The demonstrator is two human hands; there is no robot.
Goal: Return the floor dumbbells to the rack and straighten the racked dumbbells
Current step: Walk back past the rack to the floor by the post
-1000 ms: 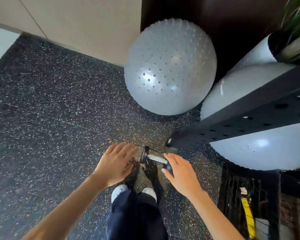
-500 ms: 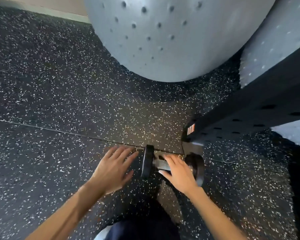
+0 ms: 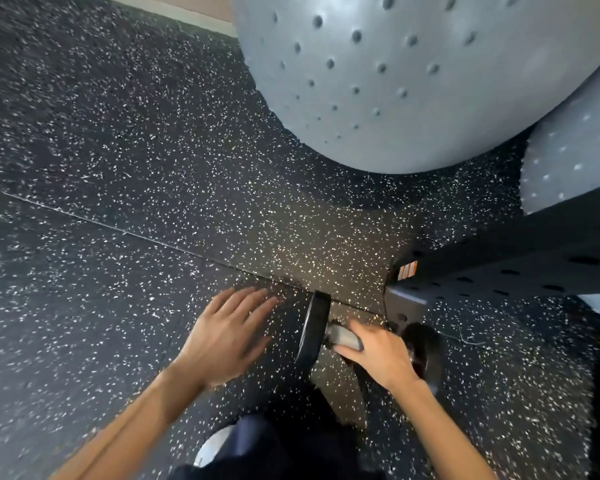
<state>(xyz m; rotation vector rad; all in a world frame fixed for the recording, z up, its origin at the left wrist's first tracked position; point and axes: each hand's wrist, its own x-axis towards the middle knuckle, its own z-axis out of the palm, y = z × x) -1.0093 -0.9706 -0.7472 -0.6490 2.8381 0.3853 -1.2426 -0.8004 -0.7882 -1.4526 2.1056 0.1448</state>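
Note:
A small dumbbell (image 3: 314, 332) with black disc ends and a metal handle lies on the speckled rubber floor, just in front of the foot of a black perforated rack post (image 3: 492, 271). My right hand (image 3: 378, 355) is closed over its handle, between the two discs. My left hand (image 3: 227, 336) hovers flat with fingers spread just left of the left disc, touching nothing. The racked dumbbells are out of view.
Two large grey studded exercise balls (image 3: 395, 81) rest on the floor beyond the dumbbell, one behind the post. The post's base plate (image 3: 404, 301) sits right beside the dumbbell. My shoe (image 3: 212, 448) and dark trouser leg show at the bottom edge.
The view has dropped closer to the floor. My right hand has gone from touching the handle to wrapping around it. My left hand stays spread beside the left disc.

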